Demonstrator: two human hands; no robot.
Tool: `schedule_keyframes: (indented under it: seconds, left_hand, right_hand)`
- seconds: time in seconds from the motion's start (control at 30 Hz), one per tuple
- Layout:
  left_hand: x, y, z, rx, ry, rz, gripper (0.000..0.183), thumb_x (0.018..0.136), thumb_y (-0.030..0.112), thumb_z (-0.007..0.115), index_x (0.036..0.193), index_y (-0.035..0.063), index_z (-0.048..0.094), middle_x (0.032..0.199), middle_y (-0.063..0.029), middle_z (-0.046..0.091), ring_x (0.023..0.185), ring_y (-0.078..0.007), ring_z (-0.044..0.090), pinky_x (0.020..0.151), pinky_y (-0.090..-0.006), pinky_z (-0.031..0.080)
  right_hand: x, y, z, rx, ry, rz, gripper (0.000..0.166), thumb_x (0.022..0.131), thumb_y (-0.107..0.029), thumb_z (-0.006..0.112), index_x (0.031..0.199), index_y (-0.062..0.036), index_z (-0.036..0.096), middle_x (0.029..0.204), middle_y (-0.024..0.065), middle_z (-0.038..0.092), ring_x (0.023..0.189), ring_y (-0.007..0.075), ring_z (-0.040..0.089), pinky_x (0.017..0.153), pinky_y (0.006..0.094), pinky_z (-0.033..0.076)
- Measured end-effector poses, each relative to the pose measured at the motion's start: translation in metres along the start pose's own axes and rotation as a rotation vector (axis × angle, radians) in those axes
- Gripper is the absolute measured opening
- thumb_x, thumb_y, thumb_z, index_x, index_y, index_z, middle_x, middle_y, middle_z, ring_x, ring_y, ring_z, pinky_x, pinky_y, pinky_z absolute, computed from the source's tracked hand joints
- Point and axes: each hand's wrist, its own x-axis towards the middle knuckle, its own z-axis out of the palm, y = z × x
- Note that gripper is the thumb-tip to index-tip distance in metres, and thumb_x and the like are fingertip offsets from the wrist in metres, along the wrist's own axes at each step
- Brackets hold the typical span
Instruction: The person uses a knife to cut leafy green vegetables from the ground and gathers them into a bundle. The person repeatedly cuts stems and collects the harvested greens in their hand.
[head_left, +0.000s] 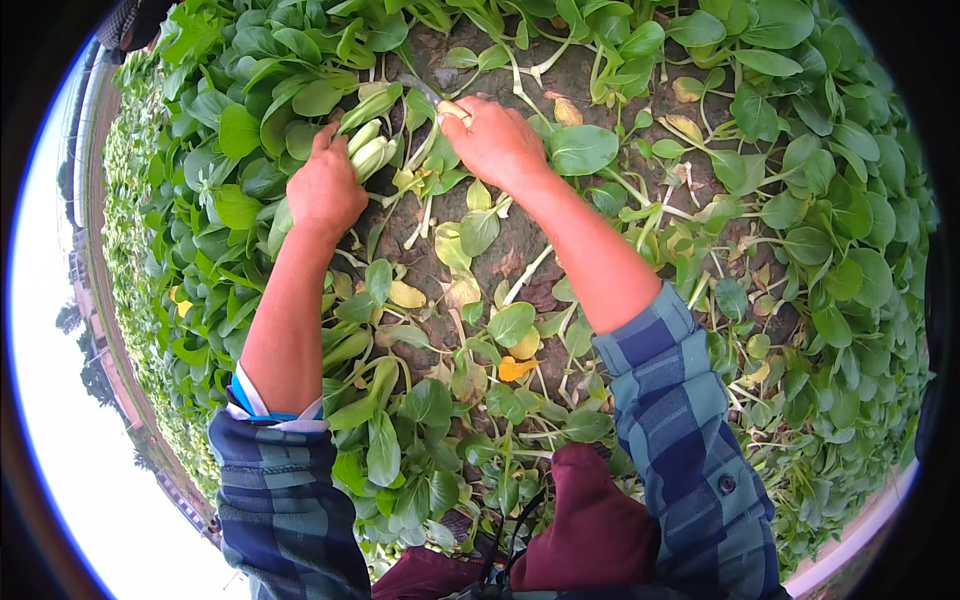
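Observation:
My left hand (326, 184) is wrapped around several heads of bok choy (370, 156), whose pale cut bases point to the right. Their leaves merge with the dense plants to the left. In my right hand (491, 140) is the light handle of a small sickle (422, 88); its dark curved blade reaches up and left. The blade's tip lies close to the base of a green stalk above the held bunch. Parts of the held heads are hidden under my left fingers.
Standing bok choy (255, 150) crowds the left side, with more plants (847, 210) at the right. Loose green and yellow leaves (452, 246) litter the bare soil (510, 255) between. My maroon-clad knee (592, 525) is at the bottom. A dark object (131, 30) shows at the upper left.

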Motion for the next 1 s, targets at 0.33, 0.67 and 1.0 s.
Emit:
schedule_keyframes:
  seconds: [0.33,0.67,1.0]
  left_hand:
    - [-0.014,0.001,0.011,-0.135,0.010,-0.041,0.064,0.074,0.003,0.066,0.137,0.0073,0.055,0.155,0.0020,0.040,0.107,-0.0279,0.068,0.089,-0.0411,0.056]
    - [-0.015,-0.004,0.005,-0.203,0.009,-0.057,0.064,0.073,0.002,0.066,0.136,0.0062,0.056,0.154,0.0017,0.043,0.112,-0.0285,0.066,0.093,-0.0405,0.054]
    - [-0.121,0.034,-0.048,-0.736,0.225,0.251,0.058,0.073,0.000,0.069,0.130,0.0046,0.061,0.139,-0.0164,0.055,0.124,-0.0337,0.059,0.109,-0.0401,0.045]
  right_hand:
    - [0.001,0.008,0.014,-0.004,0.026,0.000,0.050,0.093,-0.046,0.054,0.129,-0.0119,0.064,0.108,0.0200,0.071,0.103,0.0394,0.067,0.091,0.0484,0.051]
    - [0.005,-0.010,0.020,-0.124,-0.049,-0.004,0.046,0.094,-0.043,0.052,0.124,-0.0105,0.065,0.107,0.0204,0.071,0.101,0.0416,0.066,0.090,0.0510,0.051]
    - [-0.081,0.007,0.005,1.225,0.104,-0.179,0.069,0.080,-0.015,0.086,0.136,-0.0004,0.049,0.105,0.0044,0.066,0.085,0.0088,0.063,0.073,0.0234,0.053]
